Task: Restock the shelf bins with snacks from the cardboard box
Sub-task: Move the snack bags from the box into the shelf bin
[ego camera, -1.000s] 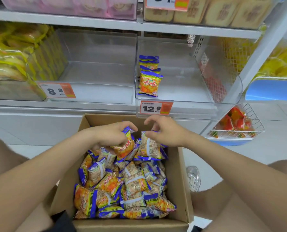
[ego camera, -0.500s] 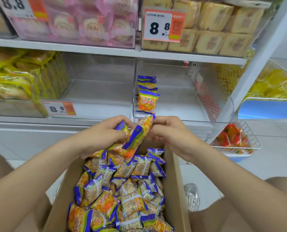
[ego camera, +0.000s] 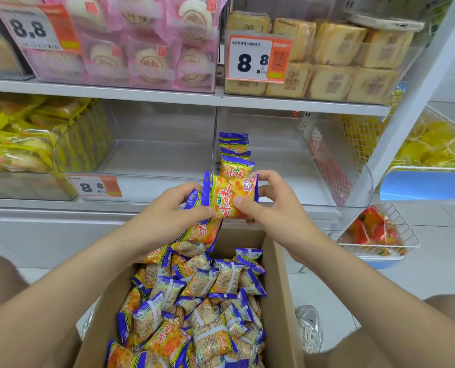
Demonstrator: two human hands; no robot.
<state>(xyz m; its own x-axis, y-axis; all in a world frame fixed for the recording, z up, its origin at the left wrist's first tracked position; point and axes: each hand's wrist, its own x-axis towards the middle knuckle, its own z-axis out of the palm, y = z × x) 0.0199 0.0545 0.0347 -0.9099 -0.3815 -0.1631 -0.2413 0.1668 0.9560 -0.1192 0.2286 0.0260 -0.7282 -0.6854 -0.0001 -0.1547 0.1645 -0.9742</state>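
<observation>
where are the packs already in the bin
Head view, centre: stocked packs line the left side of the clear bin, just above the held pack.

White metal shelf unit (ego camera: pixel 141 92) fills the bkgd, 2 tiers in view. Top tier: pink-wrapped round cakes (ego camera: pixel 146 57) on L, tan square biscuits (ego camera: pixel 335 62) on R, both behind clear fronts w/ white-and-orange price tags (ego camera: pixel 258 58) reading 8.8. Lower tier, far L: yellow packs (ego camera: pixel 16 139), w/ a 3rd 8.8 tag (ego camera: pixel 95 185) on the ledge just beside them. Slanted white upright post (ego camera: pixel 412 107) ends the unit on R; past it, more yellow goods (ego camera: pixel 439 144) above a blue tray (ego camera: pixel 428 184). White wire basket (ego camera: pixel 396 245) w/ red-orange packs sits low near the post. Pale base panel (ego camera: pixel 48 229) below; floor (ego camera: pixel 446 261) is light grey tile. Light is bright & even.
</observation>
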